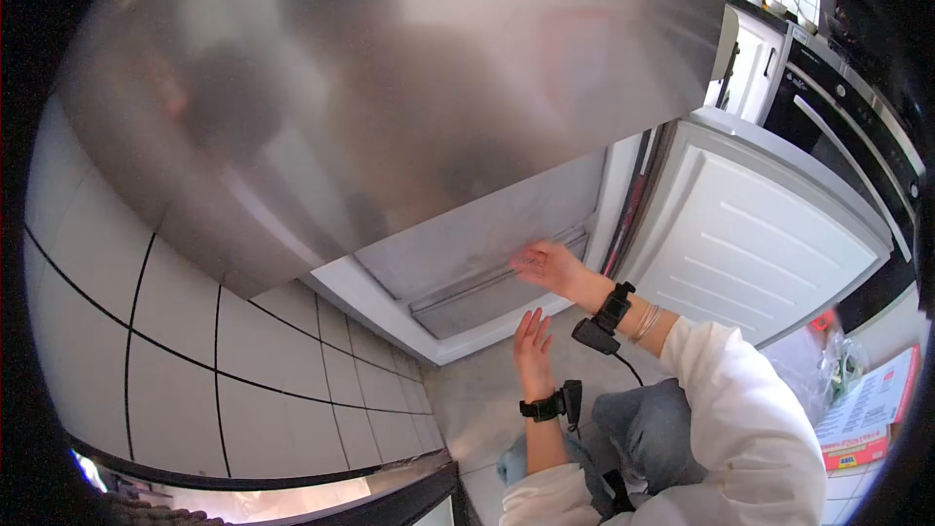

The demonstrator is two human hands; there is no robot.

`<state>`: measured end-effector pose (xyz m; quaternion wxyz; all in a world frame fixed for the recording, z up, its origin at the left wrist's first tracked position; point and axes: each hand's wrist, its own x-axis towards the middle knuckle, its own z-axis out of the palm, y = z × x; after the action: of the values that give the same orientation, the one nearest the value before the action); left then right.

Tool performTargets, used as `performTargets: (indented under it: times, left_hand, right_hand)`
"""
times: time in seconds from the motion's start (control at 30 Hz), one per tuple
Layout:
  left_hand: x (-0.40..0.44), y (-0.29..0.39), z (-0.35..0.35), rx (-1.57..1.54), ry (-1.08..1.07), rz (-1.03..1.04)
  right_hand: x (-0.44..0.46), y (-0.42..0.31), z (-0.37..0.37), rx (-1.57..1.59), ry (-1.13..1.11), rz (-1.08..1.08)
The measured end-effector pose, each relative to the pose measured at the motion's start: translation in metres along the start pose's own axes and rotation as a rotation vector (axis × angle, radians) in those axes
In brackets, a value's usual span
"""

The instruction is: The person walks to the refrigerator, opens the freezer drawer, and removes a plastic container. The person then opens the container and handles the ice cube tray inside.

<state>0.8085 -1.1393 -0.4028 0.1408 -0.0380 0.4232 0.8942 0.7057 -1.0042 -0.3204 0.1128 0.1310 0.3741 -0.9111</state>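
Below the large shiny upper door (438,88) is an open freezer compartment (467,302) with frosted, translucent drawer fronts inside a white frame. My right hand (550,266) is in front of the drawers, fingers apart, with nothing in it. Lower down, near the compartment's bottom edge, my left hand (532,346) is raised with its fingers stretched out and holds nothing. Both wrists wear black straps with small devices. The lower white door (740,234) stands swung open on the right, its ribbed inner side showing.
White wall tiles (175,331) are on the left. At the right stand a black oven (838,107), a clear plastic bag (828,365) and a red and white box (867,409) on the floor. The upper door overhangs the hands.
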Motion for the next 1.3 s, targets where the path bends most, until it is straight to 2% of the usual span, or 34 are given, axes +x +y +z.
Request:
performTargets:
  times: [0.27, 0.43, 0.53, 0.63, 0.73, 0.83, 0.93, 1.03, 1.07, 1.13, 1.23, 1.3]
  left_hand:
    - [0.009, -0.014, -0.014, -0.042, 0.104, -0.007]
    - [0.011, 0.004, -0.012, -0.087, 0.149, 0.056]
    - [0.010, 0.007, -0.012, -0.167, 0.136, 0.101]
    - [0.011, -0.001, -0.014, -0.421, 0.203, 0.134]
    - [0.011, -0.003, -0.019, -0.577, 0.077, 0.209]
    - [0.007, 0.003, -0.013, -0.604, 0.059, 0.203]
    - [0.002, 0.005, -0.005, -0.621, 0.075, 0.184]
    - [0.001, 0.006, -0.002, -0.604, 0.049, 0.186]
    - [0.000, 0.007, -0.002, -0.604, 0.047, 0.175]
    - [0.003, 0.007, -0.003, -0.608, 0.039, 0.156]
    - [0.006, 0.000, -0.007, -0.593, 0.048, 0.159]
    - [0.002, 0.007, 0.000, -0.561, 0.070, 0.136]
  right_hand:
    - [-0.017, 0.004, -0.004, -0.122, 0.063, 0.032]
    - [-0.040, 0.015, -0.006, -0.094, 0.065, 0.119]
    - [-0.063, 0.020, -0.013, -0.072, 0.073, 0.212]
    - [-0.078, 0.023, -0.020, -0.056, 0.071, 0.281]
    - [-0.085, 0.023, -0.023, -0.057, 0.080, 0.323]
    - [-0.094, 0.018, -0.011, -0.056, 0.103, 0.320]
    - [-0.095, 0.019, -0.018, -0.007, 0.023, 0.339]
    - [-0.099, 0.010, -0.012, -0.139, -0.002, 0.430]
    - [-0.105, 0.006, -0.008, -0.393, -0.092, 0.370]
    - [-0.128, -0.010, 0.014, -0.899, -0.275, 0.230]
    - [-0.176, -0.063, 0.076, -1.413, -0.583, -0.005]
    - [-0.201, -0.096, 0.106, -1.479, -0.547, -0.351]
